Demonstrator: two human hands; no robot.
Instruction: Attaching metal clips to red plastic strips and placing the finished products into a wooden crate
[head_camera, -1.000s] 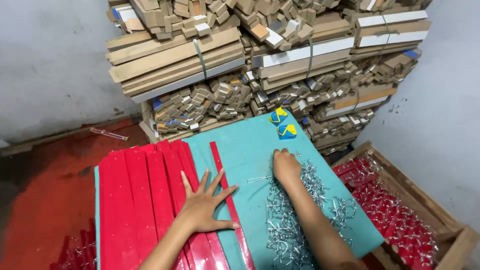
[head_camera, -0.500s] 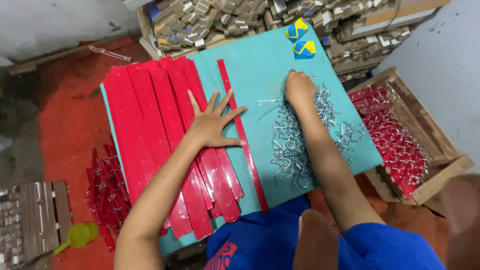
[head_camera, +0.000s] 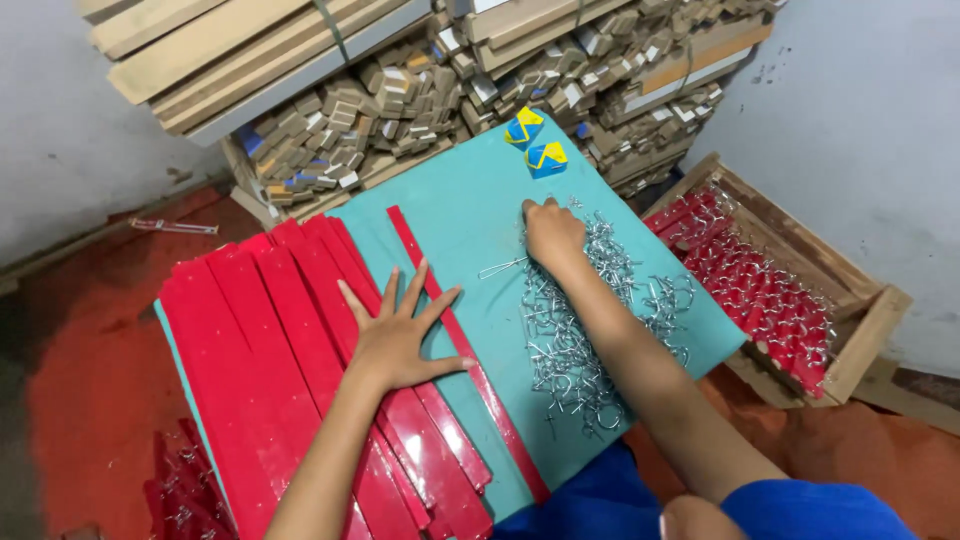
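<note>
I see my left hand (head_camera: 400, 335) spread flat, fingers splayed, pressing the red plastic strips (head_camera: 300, 340) at centre frame. My right hand (head_camera: 553, 232) rests curled on the metal wire clips (head_camera: 580, 330) heaped right of centre on the teal board (head_camera: 470, 215); whether it grips any, I cannot tell.

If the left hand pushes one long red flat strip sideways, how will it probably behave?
The long red flat strips look glossy and smooth, so one probably slides easily over the teal board. They lie straight and overlapping under the left hand, so they seem fairly stiff and light. Being flat, one is unlikely to roll.
</note>
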